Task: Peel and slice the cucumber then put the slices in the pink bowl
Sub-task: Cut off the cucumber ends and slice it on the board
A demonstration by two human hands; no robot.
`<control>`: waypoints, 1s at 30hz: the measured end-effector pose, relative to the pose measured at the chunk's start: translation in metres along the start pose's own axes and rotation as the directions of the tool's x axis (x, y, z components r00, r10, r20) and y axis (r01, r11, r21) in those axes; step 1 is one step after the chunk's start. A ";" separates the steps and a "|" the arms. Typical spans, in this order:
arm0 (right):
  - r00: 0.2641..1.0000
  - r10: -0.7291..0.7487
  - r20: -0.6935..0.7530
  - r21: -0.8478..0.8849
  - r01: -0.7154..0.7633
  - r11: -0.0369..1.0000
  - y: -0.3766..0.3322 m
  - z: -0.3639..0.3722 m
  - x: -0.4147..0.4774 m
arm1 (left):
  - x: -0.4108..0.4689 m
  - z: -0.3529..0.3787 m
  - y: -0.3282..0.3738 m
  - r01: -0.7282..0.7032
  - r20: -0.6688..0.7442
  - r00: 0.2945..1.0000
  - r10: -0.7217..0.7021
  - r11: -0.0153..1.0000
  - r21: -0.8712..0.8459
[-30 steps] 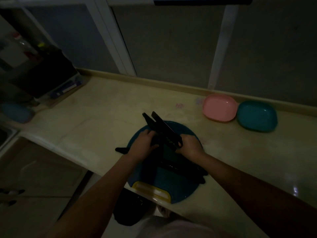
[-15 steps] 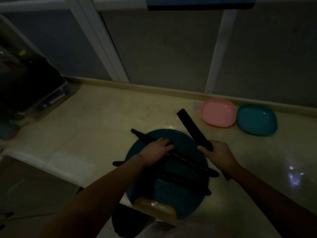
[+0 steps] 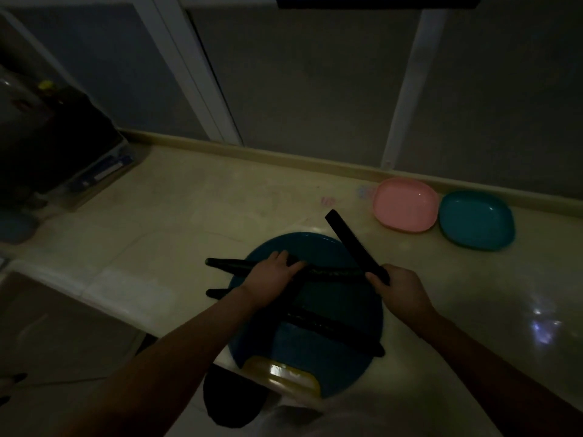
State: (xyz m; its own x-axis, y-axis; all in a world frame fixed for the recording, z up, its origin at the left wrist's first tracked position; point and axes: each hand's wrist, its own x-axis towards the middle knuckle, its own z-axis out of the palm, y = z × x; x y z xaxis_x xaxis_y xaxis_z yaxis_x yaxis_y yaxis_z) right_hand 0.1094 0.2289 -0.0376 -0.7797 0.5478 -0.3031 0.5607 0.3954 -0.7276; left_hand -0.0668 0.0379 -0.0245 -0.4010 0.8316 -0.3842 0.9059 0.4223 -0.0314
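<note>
A long dark cucumber (image 3: 331, 273) lies across the far half of a round blue cutting board (image 3: 315, 247). My left hand (image 3: 271, 279) grips it near the middle, pressing it down. A second dark cucumber (image 3: 331, 330) lies slantwise on the board, closer to me. To the right of the board, my right hand (image 3: 400, 288) holds a black knife (image 3: 350, 241), its long flat blade pointing up and left above the first cucumber's right end. The pink bowl (image 3: 405, 205) stands empty at the back right of the counter.
A teal bowl (image 3: 476, 219) sits right beside the pink one. The board's yellow handle (image 3: 280, 375) hangs over the counter's near edge. A dark box (image 3: 63, 152) and a blue object (image 3: 15, 227) stand at the far left. Window frames rise behind the counter.
My hands have moved apart from where they met over the board. The right hand drew the knife out to the right. The left hand laid the cucumber down and turned it nearly level.
</note>
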 end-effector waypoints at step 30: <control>0.999 -0.032 -0.030 -0.315 0.021 0.949 -0.004 0.015 -0.001 | 0.029 0.008 0.076 0.146 -0.120 0.975 -0.185 0.950 -0.277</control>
State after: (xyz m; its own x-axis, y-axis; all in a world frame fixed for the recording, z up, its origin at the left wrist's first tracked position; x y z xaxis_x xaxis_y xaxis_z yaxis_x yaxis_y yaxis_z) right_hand 0.1040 0.2163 -0.0437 -0.7888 0.5564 -0.2611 0.6032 0.6191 -0.5030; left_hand -0.0087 0.0910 -0.0448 -0.5749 0.7764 -0.2583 0.7641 0.6224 0.1699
